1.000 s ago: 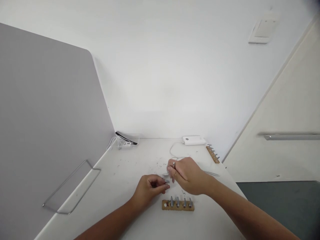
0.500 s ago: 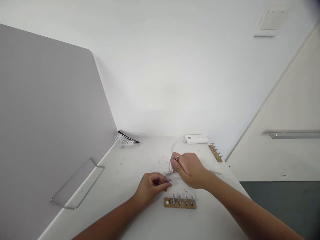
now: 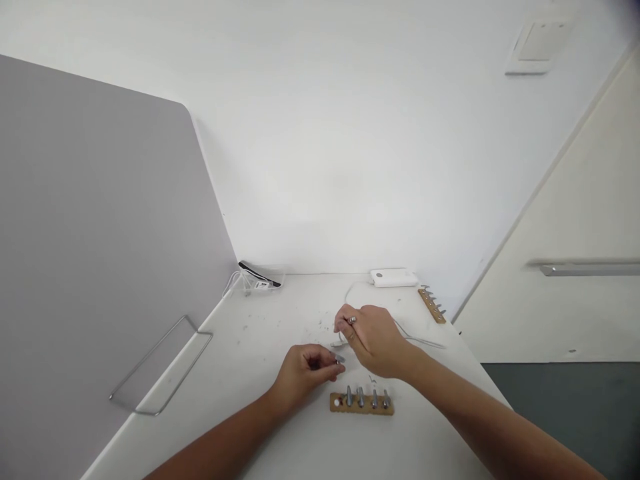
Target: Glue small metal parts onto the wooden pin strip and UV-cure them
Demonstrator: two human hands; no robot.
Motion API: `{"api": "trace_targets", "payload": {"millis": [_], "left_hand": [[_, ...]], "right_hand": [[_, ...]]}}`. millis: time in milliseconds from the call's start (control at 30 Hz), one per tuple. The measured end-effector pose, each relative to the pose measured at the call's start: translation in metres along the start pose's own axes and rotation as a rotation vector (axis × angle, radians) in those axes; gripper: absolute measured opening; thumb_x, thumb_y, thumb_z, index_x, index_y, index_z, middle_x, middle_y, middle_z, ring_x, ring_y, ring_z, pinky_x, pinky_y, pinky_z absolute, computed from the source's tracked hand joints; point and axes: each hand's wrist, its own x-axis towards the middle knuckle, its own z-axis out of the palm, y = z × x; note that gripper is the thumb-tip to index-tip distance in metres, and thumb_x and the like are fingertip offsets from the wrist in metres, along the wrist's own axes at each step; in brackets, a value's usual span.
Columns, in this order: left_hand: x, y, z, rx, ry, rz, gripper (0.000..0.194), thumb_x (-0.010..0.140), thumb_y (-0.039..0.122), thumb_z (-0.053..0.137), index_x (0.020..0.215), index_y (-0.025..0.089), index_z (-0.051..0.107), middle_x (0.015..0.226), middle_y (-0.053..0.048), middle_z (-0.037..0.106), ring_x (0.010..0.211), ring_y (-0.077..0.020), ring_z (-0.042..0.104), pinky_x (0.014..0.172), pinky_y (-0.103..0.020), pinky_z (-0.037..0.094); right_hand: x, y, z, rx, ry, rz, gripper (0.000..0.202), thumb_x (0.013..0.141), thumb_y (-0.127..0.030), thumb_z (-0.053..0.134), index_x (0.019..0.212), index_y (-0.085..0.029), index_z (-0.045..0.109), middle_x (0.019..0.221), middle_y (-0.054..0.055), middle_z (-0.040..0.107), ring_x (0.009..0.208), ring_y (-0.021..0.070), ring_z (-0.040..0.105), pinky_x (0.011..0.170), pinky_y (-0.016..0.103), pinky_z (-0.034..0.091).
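Note:
My left hand (image 3: 305,370) is closed in a pinch on a small silver metal piece (image 3: 339,359), whose pointed end shows past the fingertips. My right hand (image 3: 373,337) forms a fist around a slim tool with a shiny metal end (image 3: 353,320); the fingers cover most of it. Just in front of the hands lies a brown strip (image 3: 363,404) with several pointed silver metal pieces standing in its holes. One hole at its left end holds no piece. Between the hands, a white cable end (image 3: 339,344) rests on the tabletop.
A white box-like device (image 3: 394,277) with a cable stands against the back wall. Right of it is another brown strip (image 3: 431,305) with metal pieces. Black-edged clear item and cables (image 3: 260,275) fill the back left corner. A wire frame (image 3: 163,367) hangs at the left edge.
My right hand has shifted slightly left with the slim tool in it. My left hand keeps its pinch on the metal piece. The view has moved a little.

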Motion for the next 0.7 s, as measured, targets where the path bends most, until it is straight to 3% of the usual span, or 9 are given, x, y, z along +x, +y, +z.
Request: {"api": "trace_targets", "payload": {"millis": [100, 233, 367, 533, 633, 700], "left_hand": [[0.0, 0.002, 0.0, -0.02, 0.006, -0.012, 0.026, 0.07, 0.037, 0.085, 0.068, 0.015, 0.072, 0.061, -0.003, 0.071, 0.057, -0.015, 0.06, 0.058, -0.025, 0.043], [0.0, 0.001, -0.001, 0.003, -0.017, 0.032, 0.023, 0.075, 0.034, 0.081, 0.066, 0.014, 0.073, 0.062, -0.004, 0.072, 0.058, -0.0149, 0.059, 0.059, -0.026, 0.042], [-0.001, -0.001, -0.002, 0.023, -0.041, 0.076, 0.029, 0.08, 0.036, 0.078, 0.063, 0.014, 0.071, 0.063, -0.004, 0.071, 0.059, -0.0142, 0.057, 0.059, -0.026, 0.041], [-0.001, -0.003, -0.001, 0.026, -0.011, 0.033, 0.027, 0.076, 0.037, 0.083, 0.067, 0.014, 0.072, 0.064, -0.003, 0.072, 0.059, -0.014, 0.058, 0.059, -0.025, 0.042], [-0.001, -0.001, 0.0, 0.014, -0.001, 0.01, 0.027, 0.073, 0.038, 0.085, 0.067, 0.015, 0.072, 0.062, -0.003, 0.072, 0.058, -0.0145, 0.059, 0.059, -0.025, 0.044], [-0.001, 0.001, 0.0, 0.004, 0.0, 0.003, 0.027, 0.072, 0.038, 0.085, 0.066, 0.015, 0.071, 0.061, -0.003, 0.072, 0.058, -0.0149, 0.06, 0.059, -0.026, 0.045]], "right_hand": [[-0.001, 0.001, -0.012, 0.014, -0.112, -0.029, 0.043, 0.111, -0.039, 0.029, 0.089, -0.021, 0.06, 0.067, 0.001, 0.065, 0.062, 0.0174, 0.056, 0.068, 0.03, 0.036], [-0.006, -0.014, -0.021, 0.216, -0.245, -0.141, 0.047, 0.11, -0.035, 0.029, 0.075, -0.02, 0.057, 0.07, 0.001, 0.067, 0.059, 0.0145, 0.056, 0.068, 0.029, 0.039], [-0.007, -0.025, -0.01, 0.323, -0.189, -0.137, 0.042, 0.11, -0.035, 0.029, 0.084, -0.021, 0.06, 0.079, 0.002, 0.07, 0.063, 0.0151, 0.059, 0.067, 0.028, 0.041], [-0.003, -0.012, 0.002, 0.199, -0.012, -0.033, 0.036, 0.111, -0.036, 0.028, 0.105, -0.021, 0.06, 0.07, 0.0, 0.066, 0.066, 0.0174, 0.06, 0.069, 0.029, 0.039], [-0.001, 0.0, -0.002, 0.117, 0.02, -0.001, 0.036, 0.111, -0.038, 0.029, 0.104, -0.021, 0.061, 0.072, 0.0, 0.066, 0.067, 0.018, 0.061, 0.071, 0.03, 0.039], [-0.001, 0.005, -0.009, 0.077, -0.031, 0.001, 0.037, 0.111, -0.038, 0.032, 0.097, -0.022, 0.061, 0.07, 0.0, 0.066, 0.066, 0.0181, 0.06, 0.071, 0.03, 0.038]]}}
